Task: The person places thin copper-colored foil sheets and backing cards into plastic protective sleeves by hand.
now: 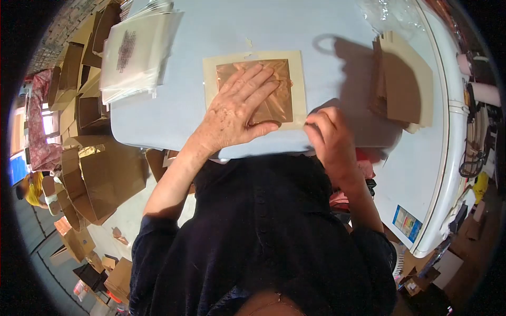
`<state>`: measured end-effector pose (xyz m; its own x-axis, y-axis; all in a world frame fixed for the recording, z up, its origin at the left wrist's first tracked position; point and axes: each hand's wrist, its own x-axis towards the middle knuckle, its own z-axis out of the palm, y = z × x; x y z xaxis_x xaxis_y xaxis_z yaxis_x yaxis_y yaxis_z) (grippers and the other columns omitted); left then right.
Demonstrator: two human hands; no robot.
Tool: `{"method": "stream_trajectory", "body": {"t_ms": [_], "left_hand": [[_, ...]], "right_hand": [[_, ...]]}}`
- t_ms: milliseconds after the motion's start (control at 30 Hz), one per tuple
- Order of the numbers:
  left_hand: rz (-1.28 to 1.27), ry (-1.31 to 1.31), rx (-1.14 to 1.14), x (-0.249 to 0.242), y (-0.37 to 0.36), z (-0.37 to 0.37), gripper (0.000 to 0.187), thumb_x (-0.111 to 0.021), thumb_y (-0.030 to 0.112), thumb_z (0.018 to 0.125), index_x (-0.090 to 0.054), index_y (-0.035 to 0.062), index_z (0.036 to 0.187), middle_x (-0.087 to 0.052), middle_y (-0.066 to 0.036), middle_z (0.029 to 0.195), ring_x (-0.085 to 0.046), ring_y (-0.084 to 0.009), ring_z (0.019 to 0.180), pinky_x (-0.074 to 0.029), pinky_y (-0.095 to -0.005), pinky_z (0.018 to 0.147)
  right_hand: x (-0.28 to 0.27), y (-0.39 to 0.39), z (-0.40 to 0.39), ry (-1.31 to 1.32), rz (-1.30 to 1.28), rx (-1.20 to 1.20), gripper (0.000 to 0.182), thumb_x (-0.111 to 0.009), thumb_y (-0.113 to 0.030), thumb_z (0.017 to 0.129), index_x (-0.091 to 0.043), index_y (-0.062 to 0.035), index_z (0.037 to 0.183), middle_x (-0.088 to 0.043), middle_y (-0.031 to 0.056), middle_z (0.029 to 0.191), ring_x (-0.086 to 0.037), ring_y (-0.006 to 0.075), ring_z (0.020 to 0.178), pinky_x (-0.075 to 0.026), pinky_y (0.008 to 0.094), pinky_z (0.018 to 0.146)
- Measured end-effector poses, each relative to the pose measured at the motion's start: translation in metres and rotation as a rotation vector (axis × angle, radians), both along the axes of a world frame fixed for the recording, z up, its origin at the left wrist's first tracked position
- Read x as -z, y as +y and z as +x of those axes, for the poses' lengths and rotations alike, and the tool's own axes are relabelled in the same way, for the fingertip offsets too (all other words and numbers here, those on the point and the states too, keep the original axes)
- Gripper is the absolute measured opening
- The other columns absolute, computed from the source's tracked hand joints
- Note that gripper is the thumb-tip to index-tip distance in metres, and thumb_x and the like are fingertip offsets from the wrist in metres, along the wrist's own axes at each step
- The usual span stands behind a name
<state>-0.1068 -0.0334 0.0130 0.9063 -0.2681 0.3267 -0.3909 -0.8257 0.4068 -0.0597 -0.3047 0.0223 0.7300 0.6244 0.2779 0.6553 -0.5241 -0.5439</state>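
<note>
My left hand (240,108) lies flat with its fingers stretched over a shiny copper-brown square (282,102). The square sits on a cream backing card (300,73) with a hang-hole notch at its top edge. At the card's lower right corner is my right hand (334,139), its thumb and fingertips pinched together. Whatever is between those fingertips is too small to make out. Part of the square is hidden under my left hand.
A stack of clear plastic bags (137,55) with printed text lies on the left of the pale table (184,126). At the right stands a pile of cream cards (408,84). Crumpled clear plastic (392,16) is at the far right corner. Cardboard boxes (113,174) crowd the left side.
</note>
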Motion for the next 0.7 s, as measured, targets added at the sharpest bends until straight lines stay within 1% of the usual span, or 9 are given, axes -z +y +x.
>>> {"method": "stream_trajectory", "body": {"t_ms": [100, 200, 233, 300, 333, 400, 500, 600, 700], "left_hand": [[0.001, -0.003, -0.002, 0.001, 0.0, -0.001, 0.078, -0.082, 0.052, 0.089, -0.061, 0.0037, 0.147, -0.054, -0.018, 0.16, -0.044, -0.0386, 0.154, -0.036, -0.0549, 0.127], [0.006, -0.005, -0.006, 0.0, -0.001, -0.001, 0.078, -0.081, 0.052, 0.089, -0.061, 0.0038, 0.147, -0.054, -0.018, 0.159, -0.045, -0.0385, 0.153, -0.036, -0.0548, 0.127], [0.009, -0.006, -0.006, 0.0, -0.001, 0.0, 0.078, -0.081, 0.052, 0.089, -0.061, 0.0038, 0.147, -0.054, -0.018, 0.159, -0.045, -0.0385, 0.153, -0.036, -0.0548, 0.127], [0.005, 0.017, -0.001, 0.002, 0.0, 0.0, 0.084, -0.081, 0.055, 0.088, -0.057, 0.0082, 0.154, -0.052, -0.017, 0.162, -0.043, -0.0392, 0.154, -0.034, -0.0566, 0.128], [0.005, 0.032, 0.0, 0.003, 0.001, -0.001, 0.088, -0.082, 0.057, 0.088, -0.055, 0.0104, 0.157, -0.051, -0.017, 0.164, -0.043, -0.0395, 0.155, -0.033, -0.0576, 0.129], [0.003, 0.028, -0.001, 0.003, 0.001, -0.001, 0.088, -0.082, 0.057, 0.088, -0.055, 0.0103, 0.157, -0.052, -0.017, 0.163, -0.043, -0.0395, 0.155, -0.034, -0.0575, 0.129], [0.005, 0.02, -0.002, 0.002, 0.001, 0.0, 0.088, -0.082, 0.057, 0.087, -0.056, 0.0103, 0.156, -0.052, -0.017, 0.163, -0.044, -0.0395, 0.154, -0.034, -0.0575, 0.129], [0.001, 0.028, -0.001, 0.002, 0.001, 0.0, 0.087, -0.081, 0.058, 0.088, -0.057, 0.0105, 0.156, -0.052, -0.017, 0.163, -0.043, -0.0393, 0.155, -0.034, -0.0573, 0.129], [0.003, 0.028, -0.006, 0.002, 0.0, 0.0, 0.086, -0.081, 0.059, 0.088, -0.057, 0.0108, 0.156, -0.052, -0.017, 0.163, -0.044, -0.0392, 0.155, -0.035, -0.0572, 0.129]], "right_hand": [[0.002, -0.002, 0.0, -0.127, -0.068, -0.024, 0.02, -0.081, -0.009, 0.088, -0.069, -0.0077, 0.104, -0.062, 0.0082, 0.105, -0.064, 0.0305, 0.094, -0.056, 0.0444, 0.08], [-0.002, -0.013, -0.002, -0.122, -0.083, -0.108, 0.022, -0.081, -0.013, 0.089, -0.069, -0.0082, 0.108, -0.063, 0.0079, 0.103, -0.064, 0.0294, 0.093, -0.052, 0.0473, 0.082], [-0.004, -0.013, -0.002, -0.133, -0.085, -0.073, 0.022, -0.081, -0.015, 0.089, -0.07, -0.0088, 0.106, -0.063, 0.0073, 0.101, -0.064, 0.0291, 0.093, -0.051, 0.0474, 0.083], [-0.006, -0.01, -0.002, -0.154, -0.088, -0.008, 0.021, -0.082, -0.019, 0.089, -0.07, -0.0099, 0.103, -0.064, 0.006, 0.098, -0.064, 0.0286, 0.091, -0.048, 0.0476, 0.086], [-0.005, -0.008, -0.002, -0.162, -0.135, -0.015, 0.021, -0.083, -0.02, 0.088, -0.07, -0.0107, 0.103, -0.064, 0.0054, 0.097, -0.064, 0.0286, 0.092, -0.046, 0.0476, 0.087], [-0.003, -0.007, -0.004, -0.174, -0.229, -0.025, 0.022, -0.084, -0.022, 0.087, -0.07, -0.0123, 0.103, -0.064, 0.0041, 0.093, -0.063, 0.0285, 0.093, -0.043, 0.0476, 0.09], [0.003, -0.014, -0.002, -0.149, -0.21, -0.078, 0.024, -0.085, -0.022, 0.086, -0.071, -0.0144, 0.104, -0.064, 0.0027, 0.092, -0.062, 0.028, 0.095, -0.042, 0.0478, 0.09], [-0.001, -0.013, 0.003, -0.222, -0.132, -0.057, 0.025, -0.085, -0.021, 0.084, -0.072, -0.0136, 0.104, -0.064, 0.003, 0.094, -0.062, 0.028, 0.098, -0.042, 0.0503, 0.093], [-0.013, -0.003, 0.0, -0.246, -0.135, -0.004, 0.022, -0.086, -0.02, 0.082, -0.072, -0.0119, 0.098, -0.063, 0.0037, 0.097, -0.062, 0.0282, 0.1, -0.041, 0.0517, 0.097]]}}
